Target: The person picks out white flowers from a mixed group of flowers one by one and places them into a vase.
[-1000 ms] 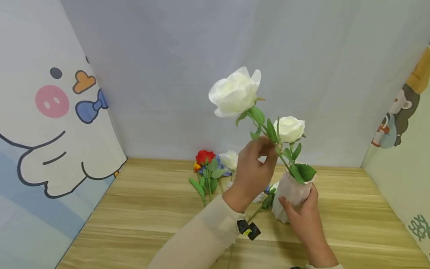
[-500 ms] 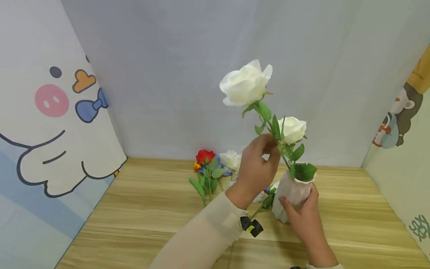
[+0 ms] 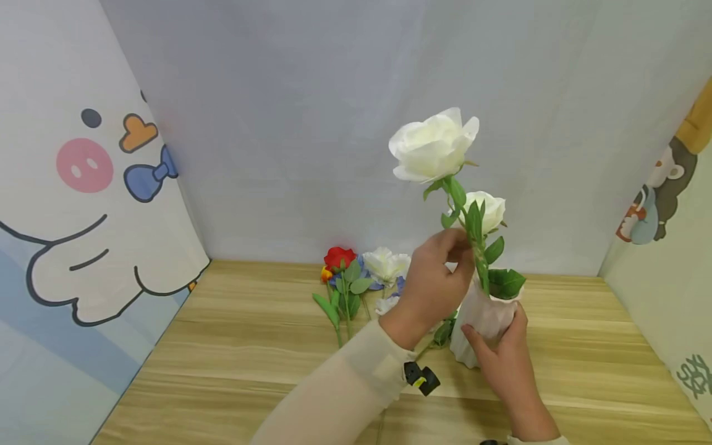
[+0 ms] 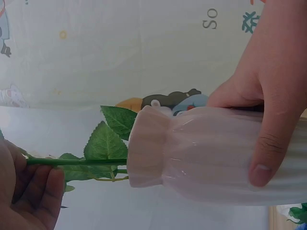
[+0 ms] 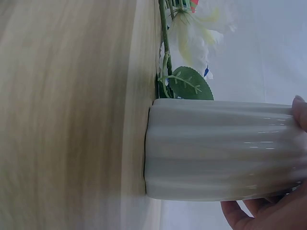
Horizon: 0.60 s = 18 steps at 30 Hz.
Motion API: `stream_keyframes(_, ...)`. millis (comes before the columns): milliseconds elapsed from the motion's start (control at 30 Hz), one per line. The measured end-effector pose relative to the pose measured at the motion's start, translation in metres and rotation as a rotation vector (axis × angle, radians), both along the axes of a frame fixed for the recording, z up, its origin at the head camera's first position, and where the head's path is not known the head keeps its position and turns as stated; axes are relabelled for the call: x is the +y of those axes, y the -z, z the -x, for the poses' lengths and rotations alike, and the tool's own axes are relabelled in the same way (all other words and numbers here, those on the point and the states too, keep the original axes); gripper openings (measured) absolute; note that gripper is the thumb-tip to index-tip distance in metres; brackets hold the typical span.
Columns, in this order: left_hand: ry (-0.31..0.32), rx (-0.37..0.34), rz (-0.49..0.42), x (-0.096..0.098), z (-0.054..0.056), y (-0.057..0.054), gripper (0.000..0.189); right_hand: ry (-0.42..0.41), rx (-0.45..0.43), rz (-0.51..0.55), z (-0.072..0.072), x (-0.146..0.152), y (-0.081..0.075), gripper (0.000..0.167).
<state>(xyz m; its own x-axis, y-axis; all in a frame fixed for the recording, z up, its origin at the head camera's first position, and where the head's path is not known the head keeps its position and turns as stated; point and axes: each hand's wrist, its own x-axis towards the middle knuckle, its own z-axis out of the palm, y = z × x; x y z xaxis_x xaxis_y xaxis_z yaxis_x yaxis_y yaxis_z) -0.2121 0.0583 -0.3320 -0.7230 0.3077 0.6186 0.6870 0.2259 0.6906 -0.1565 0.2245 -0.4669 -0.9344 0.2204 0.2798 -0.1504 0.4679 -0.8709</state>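
Note:
My left hand [image 3: 431, 281] pinches the green stem [image 4: 81, 162] of a large white rose [image 3: 434, 145], whose bloom is high above the vase. The lower end of that stem passes into the mouth of a white fluted vase [image 3: 481, 327]. Around the vase's side curl the thumb and fingers of my right hand [image 3: 506, 364]. In the right wrist view, the vase's base [image 5: 153, 148] meets the wooden table. A second white rose [image 3: 492, 213] rises out of the vase behind the held one, and a broad green leaf [image 3: 506, 283] hangs at the rim.
Left of the vase lie several artificial flowers: a red one [image 3: 339, 258], a white one [image 3: 384, 266] and blue ones, with green leaves. Another leafy stem [image 3: 443, 334] lies close beside the vase. A grey backdrop [image 3: 278, 154] and printed side panels [image 3: 83, 259] enclose the wooden table [image 3: 233, 346].
My left hand has moved right, bringing the rose's bloom rightward and its stem more upright over the vase; the bloom rose, then dipped. The right hand keeps holding the vase in place.

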Motion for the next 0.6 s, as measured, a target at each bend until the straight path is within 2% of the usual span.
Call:
stream_keyframes(133, -0.001, -0.046, 0.024, 0.003, 0.0, 0.007, 0.018, 0.0, 0.0, -0.004, 0.0, 0.0, 0.001, 0.098)
stream_keyframes(367, -0.033, -0.081, 0.076, 0.007, 0.001, 0.021, 0.015, -0.018, 0.016, -0.005, 0.001, 0.0, 0.002, 0.095)
stream_keyframes(600, -0.023, -0.142, 0.042, 0.011, 0.001, 0.032, 0.012, -0.011, 0.041, -0.002, 0.001, 0.001, 0.003, 0.094)
